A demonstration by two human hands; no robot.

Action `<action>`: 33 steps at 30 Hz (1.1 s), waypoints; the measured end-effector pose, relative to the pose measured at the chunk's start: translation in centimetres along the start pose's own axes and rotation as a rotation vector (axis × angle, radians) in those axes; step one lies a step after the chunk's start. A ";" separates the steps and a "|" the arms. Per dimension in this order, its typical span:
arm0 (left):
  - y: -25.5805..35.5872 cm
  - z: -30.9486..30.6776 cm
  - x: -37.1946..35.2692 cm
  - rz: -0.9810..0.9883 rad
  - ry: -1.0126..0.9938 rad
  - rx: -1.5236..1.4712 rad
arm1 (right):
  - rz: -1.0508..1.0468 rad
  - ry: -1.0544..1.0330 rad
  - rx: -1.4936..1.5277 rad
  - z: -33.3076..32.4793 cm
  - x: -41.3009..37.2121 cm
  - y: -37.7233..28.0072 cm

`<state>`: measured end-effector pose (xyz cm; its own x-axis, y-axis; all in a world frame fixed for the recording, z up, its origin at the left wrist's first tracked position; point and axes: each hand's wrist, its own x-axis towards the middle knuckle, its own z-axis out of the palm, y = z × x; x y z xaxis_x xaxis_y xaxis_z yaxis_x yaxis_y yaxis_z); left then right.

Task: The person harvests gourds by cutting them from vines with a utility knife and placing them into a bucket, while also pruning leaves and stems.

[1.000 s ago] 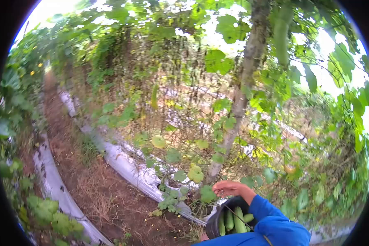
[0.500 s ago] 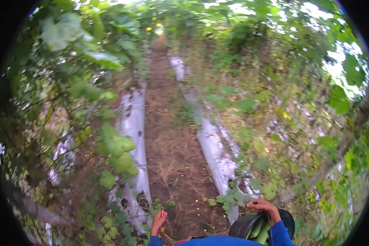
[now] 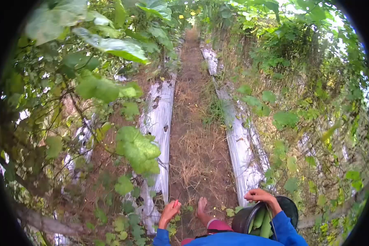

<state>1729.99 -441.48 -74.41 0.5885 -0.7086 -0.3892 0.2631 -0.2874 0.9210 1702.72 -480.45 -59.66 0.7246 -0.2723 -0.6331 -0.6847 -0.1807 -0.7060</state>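
Note:
My left hand (image 3: 169, 212) is at the bottom centre, closed around a small red-handled tool (image 3: 176, 203) with a thin dark tip pointing up. My right hand (image 3: 260, 195) is bent with curled fingers above the rim of a dark bucket (image 3: 244, 218); what it holds, if anything, cannot be made out. Long green vegetables (image 3: 265, 224) lie in the bucket, which hangs at my right side against the blue sleeve.
A brown dirt path (image 3: 192, 156) runs ahead between strips of silvery plastic sheeting (image 3: 162, 119). Leafy vines crowd both sides, with large leaves (image 3: 138, 149) close on the left. A bare foot (image 3: 201, 206) is on the path. Wooden poles slant at the lower left and right.
The view has swung left, so the path and both hands appear further right. A bare foot and a red trouser leg have come into view on the path.

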 end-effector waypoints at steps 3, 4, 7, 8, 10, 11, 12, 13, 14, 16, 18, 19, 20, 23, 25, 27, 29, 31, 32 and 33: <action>1.0 0.2 3.9 -0.112 0.023 0.008 | -0.042 -0.001 0.042 -3.5 7.2 -1.4; 1.4 0.3 5.7 -0.169 0.033 -0.005 | -0.056 -0.021 0.099 -5.4 9.8 -1.2; 1.6 -0.4 12.0 -0.268 0.029 -0.007 | -0.173 0.024 0.103 -9.7 14.9 -5.0; 2.8 -0.3 14.4 -0.208 0.020 -0.057 | -0.170 0.017 0.072 -10.8 14.7 -8.8; 7.5 -0.7 17.5 -0.111 0.076 -0.116 | -0.148 -0.018 0.082 -13.3 17.6 -11.4; 9.9 -0.7 18.7 -0.080 0.117 -0.130 | -0.103 -0.046 0.023 -14.6 20.2 -12.0; 10.2 -1.4 20.7 -0.024 0.132 -0.135 | -0.151 -0.090 0.016 -15.2 22.5 -13.1; 11.5 -1.8 21.7 -0.011 0.173 -0.150 | -0.194 -0.123 0.015 -16.0 24.5 -14.1; 13.2 -2.2 22.7 0.001 0.177 -0.169 | -0.182 -0.190 -0.018 -16.6 25.8 -16.2; 15.5 -3.5 24.6 0.023 0.164 -0.185 | -0.213 -0.285 -0.007 -18.0 29.0 -18.6; 17.0 -5.0 26.3 -0.022 0.194 -0.174 | -0.234 -0.301 -0.012 -19.4 32.9 -20.0; 17.3 -5.7 27.6 -0.067 0.205 -0.168 | -0.230 -0.317 -0.054 -20.3 35.6 -20.3; 17.4 -6.5 28.8 -0.106 0.237 -0.203 | -0.220 -0.329 -0.087 -21.2 37.4 -20.8; 16.8 -9.3 34.2 -0.178 0.283 -0.292 | -0.313 -0.333 -0.037 -24.1 42.4 -23.5; 15.3 -11.3 39.3 -0.119 0.235 -0.311 | -0.262 -0.295 0.064 -26.7 45.8 -24.7; 16.3 -13.6 45.3 -0.231 0.284 -0.314 | -0.115 -0.219 -0.038 -30.6 50.0 -26.6; 18.9 -15.0 51.9 -0.195 0.278 -0.270 | -0.217 -0.166 0.065 -33.4 51.2 -29.5; 23.2 -15.9 58.2 -0.233 0.311 -0.238 | -0.324 -0.118 0.157 -35.5 52.3 -32.6; 24.8 -16.4 61.7 -0.185 0.281 -0.144 | -0.270 -0.125 0.120 -36.3 53.1 -33.9; 27.7 -16.3 63.9 -0.087 0.226 -0.127 | -0.222 -0.139 0.085 -37.1 54.2 -35.0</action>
<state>1787.41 -484.23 -74.04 0.7118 -0.5187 -0.4736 0.4052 -0.2476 0.8801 1763.03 -523.90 -57.50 0.8638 -0.1016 -0.4935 -0.5035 -0.1398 -0.8526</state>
